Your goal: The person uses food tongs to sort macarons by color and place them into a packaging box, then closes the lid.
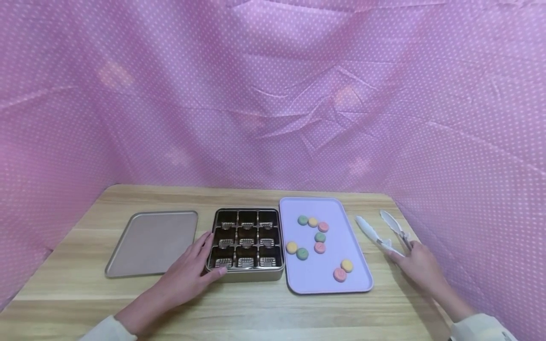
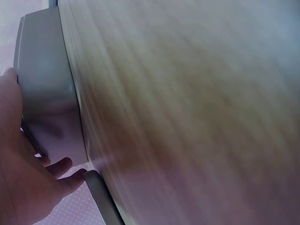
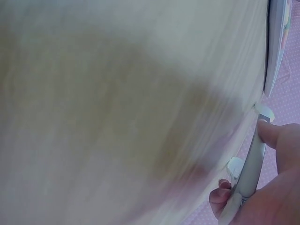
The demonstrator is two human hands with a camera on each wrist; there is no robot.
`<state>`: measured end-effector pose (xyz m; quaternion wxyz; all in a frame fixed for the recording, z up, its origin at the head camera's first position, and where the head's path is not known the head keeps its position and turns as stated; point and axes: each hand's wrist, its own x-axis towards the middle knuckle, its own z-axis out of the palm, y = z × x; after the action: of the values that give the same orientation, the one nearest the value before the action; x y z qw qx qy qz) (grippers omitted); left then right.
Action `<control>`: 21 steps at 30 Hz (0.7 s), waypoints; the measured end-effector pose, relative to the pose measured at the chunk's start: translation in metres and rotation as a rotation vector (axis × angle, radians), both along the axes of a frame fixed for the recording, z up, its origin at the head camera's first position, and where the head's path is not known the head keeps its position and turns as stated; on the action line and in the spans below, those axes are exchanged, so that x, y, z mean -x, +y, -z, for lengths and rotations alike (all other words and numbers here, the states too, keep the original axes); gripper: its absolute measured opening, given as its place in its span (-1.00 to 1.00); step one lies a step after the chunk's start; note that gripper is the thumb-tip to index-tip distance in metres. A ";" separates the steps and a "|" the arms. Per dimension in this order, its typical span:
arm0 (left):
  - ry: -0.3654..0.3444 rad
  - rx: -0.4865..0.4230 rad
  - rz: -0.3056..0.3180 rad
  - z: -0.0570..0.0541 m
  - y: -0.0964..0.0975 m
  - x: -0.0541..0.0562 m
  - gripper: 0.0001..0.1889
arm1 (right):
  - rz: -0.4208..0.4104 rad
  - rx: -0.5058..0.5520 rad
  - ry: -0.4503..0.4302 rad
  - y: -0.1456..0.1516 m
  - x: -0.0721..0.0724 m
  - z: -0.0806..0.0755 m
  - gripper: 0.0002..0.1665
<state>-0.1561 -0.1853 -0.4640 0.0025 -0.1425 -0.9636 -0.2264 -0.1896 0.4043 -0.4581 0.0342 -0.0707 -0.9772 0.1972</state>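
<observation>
My left hand (image 1: 189, 272) rests against the front left corner of a dark metal box (image 1: 256, 275) split into several square compartments. Its thumb lies at the front rim, with the fingers stretched along the left side; the left wrist view shows them beside the box's wall (image 2: 47, 65). On the right, my right hand (image 1: 420, 267) grips a pair of tongs (image 3: 253, 164) by the metal handles. The white tips of the tongs are spread apart and point away from me, low over the table.
A lilac tray (image 1: 313, 279) right of the box carries several small round pieces in green, yellow and pink, such as a pink disc (image 1: 340, 274). Left of the box lies a flat metal lid (image 1: 155, 241). Pink dotted cloth (image 1: 273, 118) surrounds the wooden table (image 1: 256, 312).
</observation>
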 end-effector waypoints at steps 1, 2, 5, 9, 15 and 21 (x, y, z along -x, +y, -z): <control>0.000 0.001 0.001 0.000 0.000 0.000 0.09 | 0.004 0.009 -0.010 -0.001 0.000 -0.001 -0.03; -0.001 0.001 0.000 0.000 0.000 0.000 0.09 | 0.008 0.011 -0.016 -0.001 0.000 -0.001 -0.02; 0.000 -0.001 -0.001 0.000 0.000 -0.001 0.09 | 0.013 0.016 -0.029 -0.002 0.000 -0.003 -0.04; -0.002 -0.003 -0.001 -0.001 0.000 -0.001 0.09 | 0.003 -0.009 -0.012 -0.001 0.000 -0.001 -0.11; -0.001 -0.003 0.002 -0.001 0.001 -0.001 0.10 | 0.013 -0.048 0.043 0.003 0.000 0.002 -0.14; 0.000 -0.005 0.006 -0.002 0.000 -0.001 0.09 | 0.036 -0.006 0.056 0.005 0.002 0.004 -0.08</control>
<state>-0.1554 -0.1853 -0.4625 0.0021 -0.1454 -0.9625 -0.2288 -0.1918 0.4091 -0.4620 0.0654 -0.0826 -0.9751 0.1953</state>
